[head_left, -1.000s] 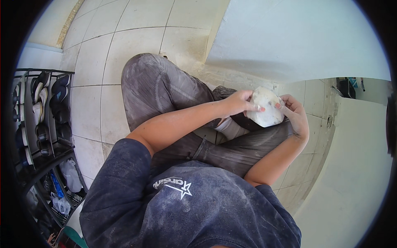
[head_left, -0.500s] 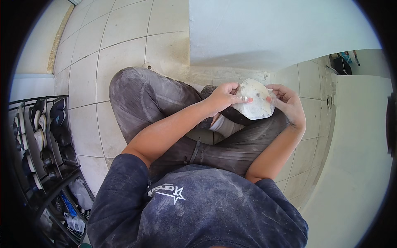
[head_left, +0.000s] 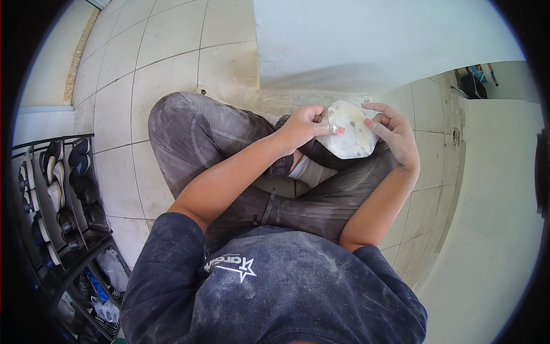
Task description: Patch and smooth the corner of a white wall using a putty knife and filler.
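Observation:
Dusty white, flat, many-sided piece (head_left: 350, 140) with grey specks is held up over my crossed legs (head_left: 200, 129) in grey, dust-marked trousers. My left hand (head_left: 303, 131) grips its left side, thumb across the face. My right hand (head_left: 389, 135) has its thumb on the right edge, with the index finger raised above it and the other fingers curled, partly hidden. Something dark (head_left: 329, 160) lies just under the piece; I cannot make out what it is.
A black rack (head_left: 63, 195) of footwear and plastic bags stands at my left. A pale wall block (head_left: 366, 40) is close in front, over tiled floor (head_left: 160, 92). A light panel or wall (head_left: 481, 212) runs along my right; dark items (head_left: 472, 83) sit farther back.
The view has shifted, so the room sits differently in the frame. The piece has tilted and moved slightly up relative to my legs, and my right index finger has lifted off its edge.

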`<state>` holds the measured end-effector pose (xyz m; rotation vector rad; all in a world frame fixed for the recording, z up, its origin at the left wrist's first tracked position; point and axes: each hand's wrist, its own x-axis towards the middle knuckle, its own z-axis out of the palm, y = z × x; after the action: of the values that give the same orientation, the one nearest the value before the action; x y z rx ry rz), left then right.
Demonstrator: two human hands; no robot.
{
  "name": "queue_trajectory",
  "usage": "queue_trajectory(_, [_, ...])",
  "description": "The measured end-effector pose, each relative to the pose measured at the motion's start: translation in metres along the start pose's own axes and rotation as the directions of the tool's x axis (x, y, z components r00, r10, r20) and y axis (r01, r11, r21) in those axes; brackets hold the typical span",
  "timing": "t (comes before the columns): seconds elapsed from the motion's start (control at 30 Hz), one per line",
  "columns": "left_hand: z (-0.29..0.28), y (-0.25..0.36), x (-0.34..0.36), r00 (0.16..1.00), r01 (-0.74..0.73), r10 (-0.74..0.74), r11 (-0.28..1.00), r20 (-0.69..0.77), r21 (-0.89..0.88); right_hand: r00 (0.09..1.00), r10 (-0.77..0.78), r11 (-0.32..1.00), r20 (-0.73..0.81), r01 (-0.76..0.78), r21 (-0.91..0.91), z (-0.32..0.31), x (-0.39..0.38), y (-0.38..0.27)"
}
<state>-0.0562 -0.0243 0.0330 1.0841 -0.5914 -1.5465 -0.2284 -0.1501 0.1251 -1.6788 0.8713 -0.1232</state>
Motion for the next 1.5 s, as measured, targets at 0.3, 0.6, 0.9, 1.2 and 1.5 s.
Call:
queue_trajectory(0.3, [-0.022, 0.019, 0.000, 0.948, -0.317, 0.315, 0.945, -0.042, -0.083, 0.992, -0.051, 0.988, -0.111, 0.066, 0.136, 0.000, 0.000, -0.002])
queue_trajectory(0.6, [-0.031, 0.023, -0.009, 0.839, -0.435, 0.504, 0.848, -0.207, 0.301, 0.997, 0.020, 0.982, 0.074, -0.033, 0.186, 0.053, 0.035, 0.005])
queue_trajectory(0.9, [-0.026, -0.018, 0.002, 0.779, 0.011, -0.461, 0.688, -0.425, -0.725, 0.962, 0.254, 0.773, 0.101, -0.265, 0.576, 0.108, 0.088, 0.059])
queue_trajectory(1.2, [-0.074, -0.016, 0.023, 0.615, -0.179, -0.488, 0.678, -0.619, -0.713, 0.788, 0.519, 0.511, 0.331, -0.596, 0.619, 0.166, 0.173, 0.097])
queue_trajectory(1.5, [-0.024, -0.045, 0.010, 0.690, -0.126, -0.107, 0.956, -0.716, -0.264, 0.829, 0.346, 0.578, 0.439, -0.557, 0.597, 0.198, 0.234, 0.137])
